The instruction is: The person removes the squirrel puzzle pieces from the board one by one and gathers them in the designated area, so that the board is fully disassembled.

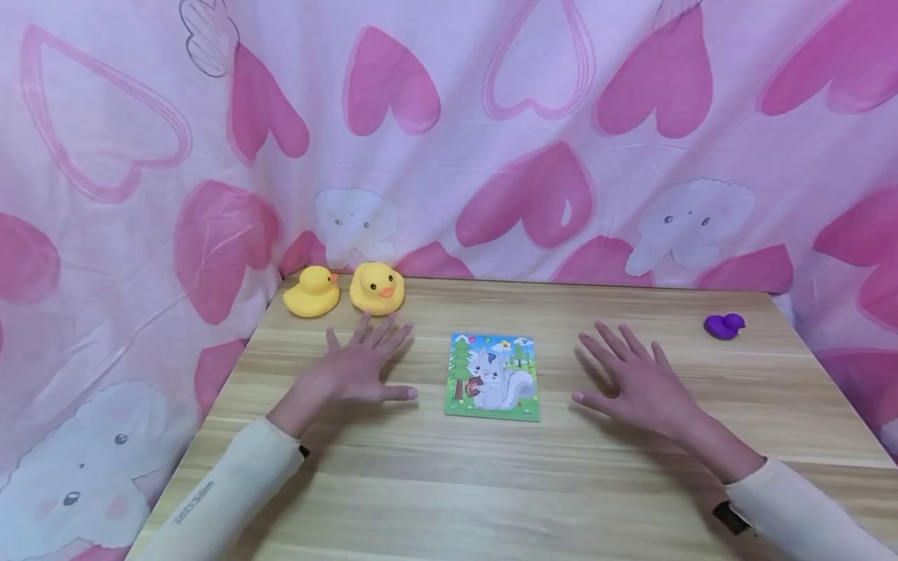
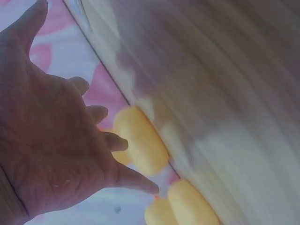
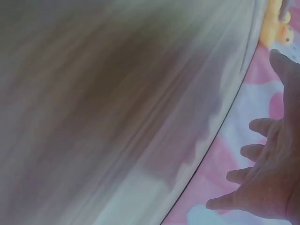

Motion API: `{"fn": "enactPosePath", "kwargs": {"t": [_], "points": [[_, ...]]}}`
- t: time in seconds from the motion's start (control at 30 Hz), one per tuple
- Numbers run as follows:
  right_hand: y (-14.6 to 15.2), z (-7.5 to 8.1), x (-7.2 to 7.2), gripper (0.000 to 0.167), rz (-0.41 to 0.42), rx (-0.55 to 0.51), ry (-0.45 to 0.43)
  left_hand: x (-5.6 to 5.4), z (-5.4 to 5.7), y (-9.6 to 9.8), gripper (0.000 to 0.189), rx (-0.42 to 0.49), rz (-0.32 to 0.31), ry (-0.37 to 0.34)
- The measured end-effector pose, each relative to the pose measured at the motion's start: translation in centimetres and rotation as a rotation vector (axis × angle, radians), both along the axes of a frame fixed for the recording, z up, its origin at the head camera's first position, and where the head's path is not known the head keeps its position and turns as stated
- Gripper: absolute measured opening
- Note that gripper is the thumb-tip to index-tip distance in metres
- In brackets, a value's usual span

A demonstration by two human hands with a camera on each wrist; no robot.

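Observation:
Between my two hands lies a square picture board [image 1: 493, 378] showing a grey squirrel with an acorn among green trees. Left of it, my left hand [image 1: 354, 370] is held above the table with fingers spread, touching nothing. Just beyond its fingertips sit two yellow rubber ducks, one facing forward [image 1: 377, 288] and one turned sideways [image 1: 312, 292]. In the left wrist view the palm [image 2: 56, 140] shows bare. On the board's other side my right hand [image 1: 638, 382] hovers, fingers spread and holding nothing; its palm [image 3: 276, 178] also shows bare in the right wrist view.
A small purple duck [image 1: 724, 326] sits near the right back of the wooden table [image 1: 435, 499]. Pink curtains [image 1: 449, 179] printed with hearts and white animals hang behind the table's back edge and along both sides.

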State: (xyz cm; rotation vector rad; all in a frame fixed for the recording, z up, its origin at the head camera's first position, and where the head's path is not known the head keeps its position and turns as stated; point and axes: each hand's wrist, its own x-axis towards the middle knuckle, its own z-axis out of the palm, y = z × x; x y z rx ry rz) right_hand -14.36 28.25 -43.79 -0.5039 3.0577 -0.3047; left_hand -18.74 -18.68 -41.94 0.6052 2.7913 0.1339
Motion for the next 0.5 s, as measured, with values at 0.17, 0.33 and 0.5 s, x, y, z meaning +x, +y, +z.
{"fn": "enactPosePath", "kwargs": {"t": [0.17,0.33,0.5], "points": [[-2.3,-0.2,-0.4,0.101,0.056,-0.022,-0.015,-0.7,-0.5,2.4,0.114,0.01,-0.06,-0.072],[-4.3,-0.5,-0.6,0.095,0.115,-0.044,-0.023,-1.5,-1.3,4.2,0.11,0.02,-0.118,-0.102],[-5.6,-0.3,-0.8,0.093,0.17,-0.062,-0.038,-1.7,-1.9,5.1,0.11,0.014,-0.141,-0.137]]}}
